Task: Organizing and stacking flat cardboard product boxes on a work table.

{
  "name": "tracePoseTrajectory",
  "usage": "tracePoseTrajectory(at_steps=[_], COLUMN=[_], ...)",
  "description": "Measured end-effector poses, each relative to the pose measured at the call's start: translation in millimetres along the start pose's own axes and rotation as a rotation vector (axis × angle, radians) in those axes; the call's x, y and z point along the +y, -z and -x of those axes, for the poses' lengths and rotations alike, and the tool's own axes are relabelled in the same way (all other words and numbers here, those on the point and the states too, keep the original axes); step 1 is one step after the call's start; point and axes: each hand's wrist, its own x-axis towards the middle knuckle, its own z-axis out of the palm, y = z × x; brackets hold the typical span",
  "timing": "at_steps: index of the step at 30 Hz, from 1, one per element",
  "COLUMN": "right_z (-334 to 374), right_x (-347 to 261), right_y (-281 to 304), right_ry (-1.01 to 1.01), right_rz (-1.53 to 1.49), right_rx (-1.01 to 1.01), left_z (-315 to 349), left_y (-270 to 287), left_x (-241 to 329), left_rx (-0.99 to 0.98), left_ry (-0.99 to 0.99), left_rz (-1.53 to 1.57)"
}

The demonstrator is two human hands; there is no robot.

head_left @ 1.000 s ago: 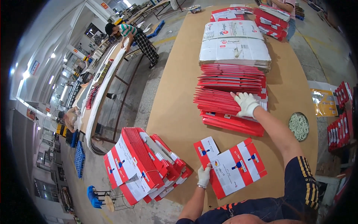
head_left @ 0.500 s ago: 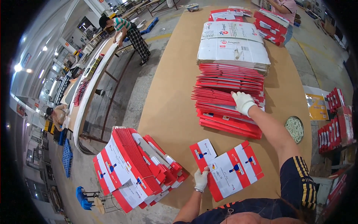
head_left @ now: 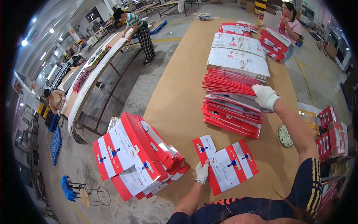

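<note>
Beyond the flat carton (head_left: 225,171) the left hand (head_left: 202,171) pinches, the right hand (head_left: 265,97) grips the carton stack's (head_left: 230,83) right edge.

Flat red-white carton (head_left: 232,168), askew, uneven red carton stack (head_left: 232,106) beyond

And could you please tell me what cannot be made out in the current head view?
In the head view:
Left hand: some fingers, hidden behind the red-and-white carton.
Right hand: palm, hidden by the hand's own back.
Pale green rings: too small to count.
</note>
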Motion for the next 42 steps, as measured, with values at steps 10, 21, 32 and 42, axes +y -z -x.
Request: tracePoseTrajectory(at_steps=[10, 21, 32, 42], right_z=[192.3, 274.1, 265.3, 241.2], right_x=[-128.6, -278.7, -243.9, -135.7], right_y=[-90.7, -173.0, -166.5, -15.5], right_ry=[-0.033, -0.086, -0.209, 0.046], right_rz=[0.055, -0.079, -0.624, -0.612], right_rx=[0.188, -0.428, -0.494, -0.03], left_z=[60.0, 99.2, 78.2, 111.6], left_y=[-21.8, -19.1, 11.4, 10.4], left_x=[-19.1, 46.6, 28.2, 132.4], left_rx=[0.021, 0.147, -0.183, -0.636], left_ry=[-0.053, 0.221, -0.031, -0.693], left_rz=[0.116, 0.391, 0.007, -0.031])
